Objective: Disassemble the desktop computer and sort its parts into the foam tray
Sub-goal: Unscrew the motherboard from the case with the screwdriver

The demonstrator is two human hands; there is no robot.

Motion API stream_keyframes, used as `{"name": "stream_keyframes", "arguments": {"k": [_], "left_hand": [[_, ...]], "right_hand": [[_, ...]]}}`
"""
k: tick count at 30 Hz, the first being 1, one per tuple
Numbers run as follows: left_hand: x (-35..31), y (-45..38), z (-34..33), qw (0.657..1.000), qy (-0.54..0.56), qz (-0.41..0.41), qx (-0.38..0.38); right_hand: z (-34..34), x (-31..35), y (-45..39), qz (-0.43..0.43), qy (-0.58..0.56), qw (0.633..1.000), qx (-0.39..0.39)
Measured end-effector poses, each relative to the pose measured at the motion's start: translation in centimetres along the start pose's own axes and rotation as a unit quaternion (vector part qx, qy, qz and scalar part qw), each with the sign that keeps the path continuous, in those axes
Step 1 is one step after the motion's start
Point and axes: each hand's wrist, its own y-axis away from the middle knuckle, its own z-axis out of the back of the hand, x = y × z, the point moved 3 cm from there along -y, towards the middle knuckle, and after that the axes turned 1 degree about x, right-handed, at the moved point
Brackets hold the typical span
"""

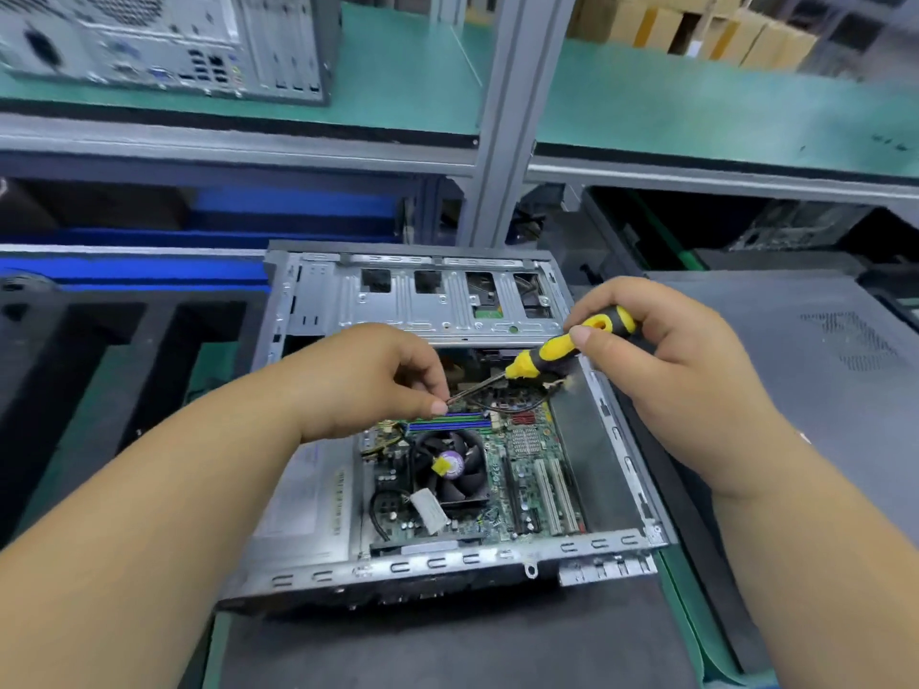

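Yellow screwdriver (572,348) gripped by right hand (661,350); left hand (368,380) pinches shaft over open case (447,559).

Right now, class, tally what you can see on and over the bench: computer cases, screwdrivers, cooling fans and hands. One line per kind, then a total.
Computer cases: 2, an open case on the bench and a closed case on the shelf
Screwdriver: 1
Cooling fan: 1
Hands: 2, left hand, right hand
Total: 6
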Motion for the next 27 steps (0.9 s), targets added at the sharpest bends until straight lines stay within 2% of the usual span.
{"name": "stream_keyframes", "arguments": {"k": [4,7,10,12,14,19,27], "left_hand": [[1.8,3.5,1.2,0.997,0.022,0.008,-0.069],[4.6,6.7,2.3,0.982,0.019,0.035,-0.182],[9.0,10.8,3.2,0.947,0.011,0.12,-0.299],[12.1,13.7,2.9,0.923,-0.012,0.193,-0.333],[14.7,16.2,1.9,0.911,-0.05,0.252,-0.322],[19.3,20.2,-1.9,0.902,-0.096,0.359,-0.22],[20.7,21.8,-2.6,0.893,-0.065,0.385,-0.224]], "right_hand": [[-2.0,1.3,0.0,0.005,-0.029,1.0,-0.009],[-4.1,2.4,0.1,0.015,-0.046,0.998,-0.032],[-6.3,3.6,0.1,0.022,-0.069,0.996,-0.05],[-7.9,4.6,0.2,0.026,-0.088,0.994,-0.057],[-9.3,5.5,0.4,0.025,-0.113,0.991,-0.061],[-11.4,6.7,0.5,0.013,-0.139,0.988,-0.067],[-11.2,7.0,1.8,-0.012,-0.168,0.981,-0.1]]}}
